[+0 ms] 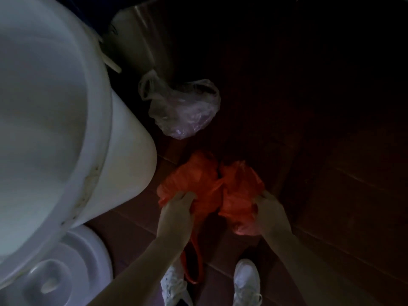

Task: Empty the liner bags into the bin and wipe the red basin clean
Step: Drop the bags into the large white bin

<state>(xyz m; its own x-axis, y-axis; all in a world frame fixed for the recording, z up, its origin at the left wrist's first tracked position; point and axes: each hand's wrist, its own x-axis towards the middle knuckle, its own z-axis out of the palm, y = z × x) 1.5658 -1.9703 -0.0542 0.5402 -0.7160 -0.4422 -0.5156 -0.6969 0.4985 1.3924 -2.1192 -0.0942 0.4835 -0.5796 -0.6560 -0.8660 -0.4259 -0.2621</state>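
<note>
1. Holding an orange liner bag low over the tiled floor, just right of the tall white bin, with its handle loop dangling toward the white sneakers.
2. Gripping with the left hand curled into the near left edge and the right hand bunching the right edge, both clenched on plastic.
3. Beyond, crumpled on the floor: a clear liner bag. At lower left, lying flat: the bin lid. No red basin in view.
4. Likely trouble:
   - tearing or slipping thin film under bunched fingers;
   - spilling onto the tiles by tipping short of the high rim;
   - snagging the loop underfoot;
   - missing spills in this dimness.
</note>
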